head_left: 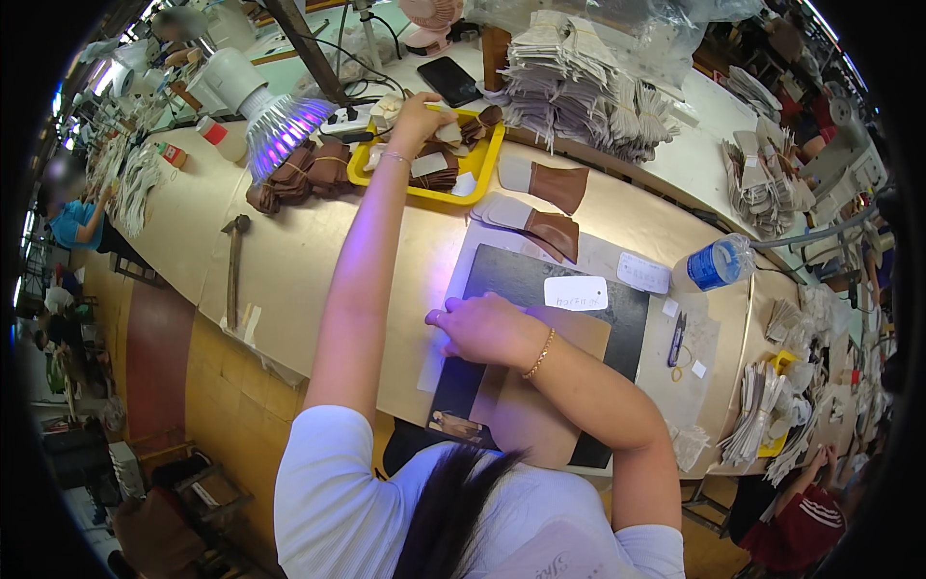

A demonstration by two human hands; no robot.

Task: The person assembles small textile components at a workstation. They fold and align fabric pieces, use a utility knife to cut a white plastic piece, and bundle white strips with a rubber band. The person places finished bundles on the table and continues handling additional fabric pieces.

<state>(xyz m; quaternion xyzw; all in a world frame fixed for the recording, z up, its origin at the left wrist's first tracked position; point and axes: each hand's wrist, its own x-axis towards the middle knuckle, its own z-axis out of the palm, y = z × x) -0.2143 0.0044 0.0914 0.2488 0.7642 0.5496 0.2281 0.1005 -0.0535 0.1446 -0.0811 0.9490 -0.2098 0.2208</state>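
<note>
My left hand (419, 124) reaches over the rim of a yellow tray (495, 152), its fingers bent down against small cream pieces (449, 133); what they grip is hard to make out. Bundles of brown leather pieces (436, 172) lie in the tray too. Lower down, my right hand (482, 326) hovers over a black board (502, 265) with its fingers curled together, and anything inside them is hidden. Under my right forearm a tan sheet (569, 338) rests on the board. A white tag (576, 292) lies beside that hand.
Brown-and-white leather pieces (555, 185) lie right of the tray. A lit lamp (280, 130) hangs left of it, above brown bundles (313, 169). A hammer (234, 270) lies at left. A plastic bottle (709, 265) and a cutter knife (677, 340) are at right. Stacked pale strips (569, 87) stand behind.
</note>
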